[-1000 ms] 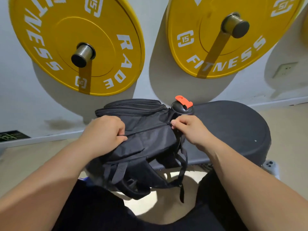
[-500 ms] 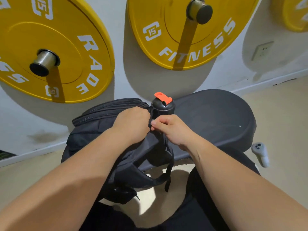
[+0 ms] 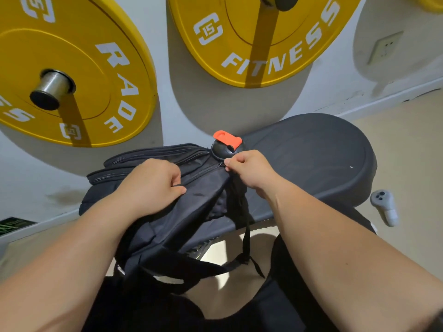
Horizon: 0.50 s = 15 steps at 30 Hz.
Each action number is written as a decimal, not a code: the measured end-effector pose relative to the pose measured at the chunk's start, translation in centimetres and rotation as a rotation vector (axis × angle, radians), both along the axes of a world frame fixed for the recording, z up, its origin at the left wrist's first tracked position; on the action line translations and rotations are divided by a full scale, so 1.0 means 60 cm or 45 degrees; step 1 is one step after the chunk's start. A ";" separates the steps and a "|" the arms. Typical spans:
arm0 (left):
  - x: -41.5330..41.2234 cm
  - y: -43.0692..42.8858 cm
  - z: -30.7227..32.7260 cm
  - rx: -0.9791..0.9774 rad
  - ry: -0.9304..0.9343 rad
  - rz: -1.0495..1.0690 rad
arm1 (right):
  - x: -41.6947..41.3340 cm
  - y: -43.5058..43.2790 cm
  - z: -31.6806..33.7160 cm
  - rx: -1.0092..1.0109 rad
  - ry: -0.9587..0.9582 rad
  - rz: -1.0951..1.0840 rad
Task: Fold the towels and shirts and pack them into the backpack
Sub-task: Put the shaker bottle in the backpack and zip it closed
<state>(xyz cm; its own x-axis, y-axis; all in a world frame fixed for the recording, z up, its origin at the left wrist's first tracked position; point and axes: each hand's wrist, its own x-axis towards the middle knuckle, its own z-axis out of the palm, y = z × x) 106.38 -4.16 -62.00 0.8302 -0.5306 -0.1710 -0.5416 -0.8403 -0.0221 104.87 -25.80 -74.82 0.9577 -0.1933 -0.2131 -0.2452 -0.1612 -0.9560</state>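
Head view looks down on a black backpack (image 3: pixel 165 219) that lies at the near left end of a black padded bench (image 3: pixel 311 159), its straps (image 3: pixel 245 238) hanging off the edge toward the person's lap. The left hand (image 3: pixel 148 188) sits on top of the pack with its fingers curled, bunching a fold of the fabric just beside the zipper line. The right hand (image 3: pixel 249 172) is at the far right end of that zipper, thumb and forefinger pinched together on the zipper pull (image 3: pixel 223 164) (the pull itself is too small to make out clearly). The zipper runs closed between the two hands.

The pack is soft woven nylon with a slight sheen, ribbed with several parallel zipper seams along its top. A dark, round-shouldered bottle (image 3: pixel 224 149) with an orange flip cap stands in its side pocket, touching the right knuckles. The bench is matte, smooth and rounded. Glossy yellow weight plates (image 3: pixel 79 68) hang on the wall behind, and a white controller (image 3: pixel 386 207) lies on the floor.
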 end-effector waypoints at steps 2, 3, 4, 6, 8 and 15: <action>0.004 -0.038 -0.004 0.123 -0.030 0.028 | -0.002 -0.002 -0.004 0.106 0.021 -0.049; 0.006 -0.062 -0.008 0.162 -0.071 0.033 | -0.004 -0.003 -0.004 0.151 0.024 -0.055; 0.006 -0.086 -0.013 0.192 -0.121 0.031 | -0.007 -0.003 -0.003 0.185 0.026 -0.042; 0.009 -0.131 -0.026 0.242 -0.185 0.013 | -0.014 -0.002 0.001 0.212 0.023 -0.010; 0.018 -0.159 -0.045 0.312 -0.167 -0.015 | -0.019 -0.005 0.002 0.223 0.009 0.002; 0.043 -0.143 -0.074 0.214 -0.064 -0.050 | -0.011 -0.018 -0.017 0.209 0.038 -0.005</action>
